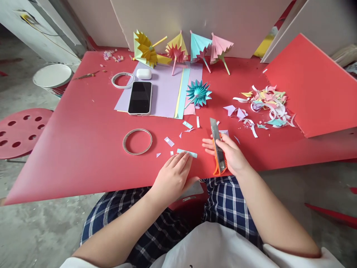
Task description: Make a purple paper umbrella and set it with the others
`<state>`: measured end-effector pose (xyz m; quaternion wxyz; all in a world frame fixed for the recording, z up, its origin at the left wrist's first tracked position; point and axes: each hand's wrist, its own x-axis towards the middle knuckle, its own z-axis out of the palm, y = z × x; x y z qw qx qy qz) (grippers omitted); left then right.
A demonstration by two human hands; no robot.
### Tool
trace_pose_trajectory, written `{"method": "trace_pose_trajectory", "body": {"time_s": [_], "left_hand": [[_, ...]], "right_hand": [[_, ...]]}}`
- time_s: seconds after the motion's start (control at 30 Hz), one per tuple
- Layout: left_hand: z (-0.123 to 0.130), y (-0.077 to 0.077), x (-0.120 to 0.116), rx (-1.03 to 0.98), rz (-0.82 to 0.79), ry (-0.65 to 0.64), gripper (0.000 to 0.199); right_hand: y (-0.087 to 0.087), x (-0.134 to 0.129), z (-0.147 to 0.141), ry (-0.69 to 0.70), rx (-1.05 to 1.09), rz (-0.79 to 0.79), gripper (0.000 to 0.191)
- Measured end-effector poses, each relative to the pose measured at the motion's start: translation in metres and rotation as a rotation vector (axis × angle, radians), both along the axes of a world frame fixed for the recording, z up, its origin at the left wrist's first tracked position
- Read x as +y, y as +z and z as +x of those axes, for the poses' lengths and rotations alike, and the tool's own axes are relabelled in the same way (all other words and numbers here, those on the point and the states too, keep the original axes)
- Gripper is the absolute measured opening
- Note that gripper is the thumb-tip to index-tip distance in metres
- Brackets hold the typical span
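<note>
My left hand (175, 173) lies palm down near the table's front edge, its outstretched fingertips touching a narrow light-blue paper strip (191, 153). In my right hand (231, 150) is a utility knife (220, 154) with an orange and dark body. The knife points away from me, its grey blade end at the top, held between the thumb and the fingers behind it. Small paper scraps (169, 141) lie just beyond my left hand. A roll of tape (137, 142) rests flat to their left.
A phone (140, 98) and a white earbud case (144, 74) sit on lilac paper sheets (164, 93), beside another tape roll (122, 80). Several folded paper umbrellas (200, 44) line the back; a blue one (199, 93) lies nearer. Paper offcuts (269, 104) adjoin a red board (315, 85) at right.
</note>
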<state>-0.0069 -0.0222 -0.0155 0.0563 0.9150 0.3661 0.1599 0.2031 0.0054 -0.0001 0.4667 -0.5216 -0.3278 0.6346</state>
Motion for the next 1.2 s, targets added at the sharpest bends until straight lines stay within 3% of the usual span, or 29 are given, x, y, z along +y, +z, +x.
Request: {"method": "trace_pose_trajectory", "body": {"time_s": [0.17, 0.33, 0.47, 0.57, 0.73, 0.9, 0.97, 1.07, 1.2], "left_hand": [[0.014, 0.003, 0.001, 0.069, -0.036, 0.032, 0.058], [0.028, 0.006, -0.003, 0.080, -0.038, 0.161, 0.070], [0.017, 0.015, 0.001, -0.070, -0.001, 0.196, 0.043], [0.006, 0.017, 0.007, -0.070, 0.004, 0.163, 0.029], [0.012, 0.011, -0.001, 0.075, 0.004, 0.185, 0.045], [0.009, 0.015, 0.004, -0.139, -0.095, 0.138, 0.034], [0.001, 0.015, 0.014, -0.166, -0.076, 0.151, 0.027], [-0.009, 0.011, 0.026, -0.078, -0.048, 0.054, 0.028], [-0.006, 0.007, 0.024, 0.034, -0.024, 0.045, 0.038]], "right_hand": [[-0.005, 0.018, 0.030, -0.227, -0.094, 0.103, 0.012], [0.006, 0.018, 0.040, -0.272, -0.265, 0.158, 0.020], [0.020, 0.007, 0.034, -0.201, -0.453, 0.222, 0.023], [0.028, -0.004, 0.030, -0.156, -0.469, 0.197, 0.025], [0.033, -0.021, 0.028, -0.113, -0.466, 0.141, 0.025], [0.033, -0.030, 0.023, 0.099, -0.531, 0.054, 0.030], [0.033, -0.032, 0.018, 0.155, -0.607, 0.004, 0.037], [0.032, -0.036, 0.010, 0.239, -0.789, -0.040, 0.044], [0.028, -0.041, -0.005, 0.349, -1.076, 0.105, 0.046]]}}
